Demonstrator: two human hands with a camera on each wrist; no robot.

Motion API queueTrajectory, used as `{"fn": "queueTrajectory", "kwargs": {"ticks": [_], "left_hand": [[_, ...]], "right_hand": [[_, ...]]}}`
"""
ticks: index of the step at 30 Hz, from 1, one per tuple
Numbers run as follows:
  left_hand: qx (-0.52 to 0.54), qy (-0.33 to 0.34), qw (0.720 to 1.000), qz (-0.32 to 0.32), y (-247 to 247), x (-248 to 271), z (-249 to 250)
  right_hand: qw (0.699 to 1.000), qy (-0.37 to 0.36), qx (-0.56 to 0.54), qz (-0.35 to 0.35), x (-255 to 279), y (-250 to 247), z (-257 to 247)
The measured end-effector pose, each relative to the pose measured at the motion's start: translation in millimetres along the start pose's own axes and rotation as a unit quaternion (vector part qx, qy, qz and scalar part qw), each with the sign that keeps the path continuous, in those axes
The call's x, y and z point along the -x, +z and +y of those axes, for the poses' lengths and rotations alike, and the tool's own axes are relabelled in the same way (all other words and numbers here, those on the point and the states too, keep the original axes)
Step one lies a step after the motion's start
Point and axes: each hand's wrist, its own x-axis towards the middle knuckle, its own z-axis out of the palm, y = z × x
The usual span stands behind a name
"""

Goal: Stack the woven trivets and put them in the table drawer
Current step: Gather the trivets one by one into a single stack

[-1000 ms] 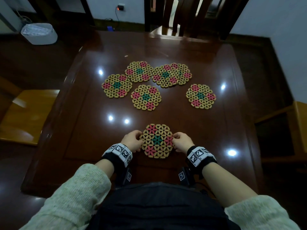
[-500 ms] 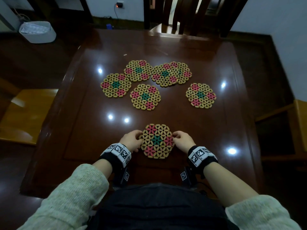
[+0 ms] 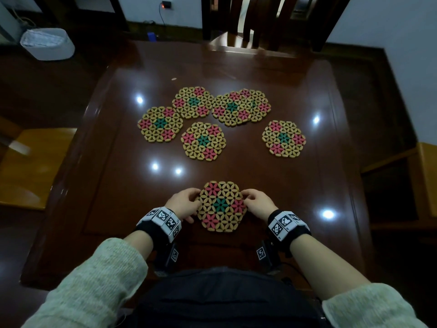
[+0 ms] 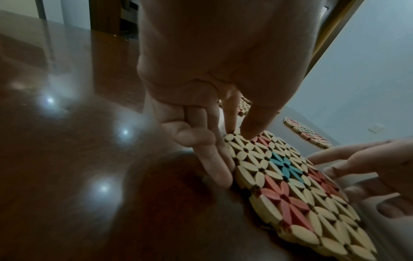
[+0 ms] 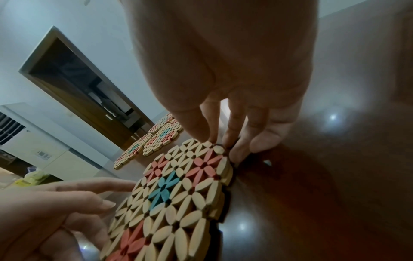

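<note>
A hexagonal woven trivet stack (image 3: 221, 205) with red and teal flowers lies near the table's front edge; its rim looks more than one layer thick in the right wrist view (image 5: 178, 194). My left hand (image 3: 185, 204) holds its left edge, thumb on top and fingers down the side (image 4: 239, 134). My right hand (image 3: 256, 202) holds the right edge the same way (image 5: 220, 141). Several more trivets lie farther back: one at the left (image 3: 160, 124), one in the middle (image 3: 203, 141), one at the right (image 3: 283, 138), and two overlapping (image 3: 233, 108). No drawer is in view.
The glossy dark wooden table (image 3: 236, 67) has a raised rim. A dark chair (image 3: 248, 20) stands at the far side, lighter wooden seats at the left (image 3: 35, 162) and right (image 3: 425, 174). A white bin (image 3: 47, 43) sits on the floor at the far left.
</note>
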Motion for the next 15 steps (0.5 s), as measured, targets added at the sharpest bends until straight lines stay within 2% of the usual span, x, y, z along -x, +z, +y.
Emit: {"fn": "queueTrajectory", "kwargs": {"ticks": [15], "left_hand": [[0.022, 0.005, 1.0, 0.001, 2.7, -5.0, -1.4]], "right_hand": [[0.999, -0.004, 0.053, 0.012, -4.3, 8.5, 0.7]]}}
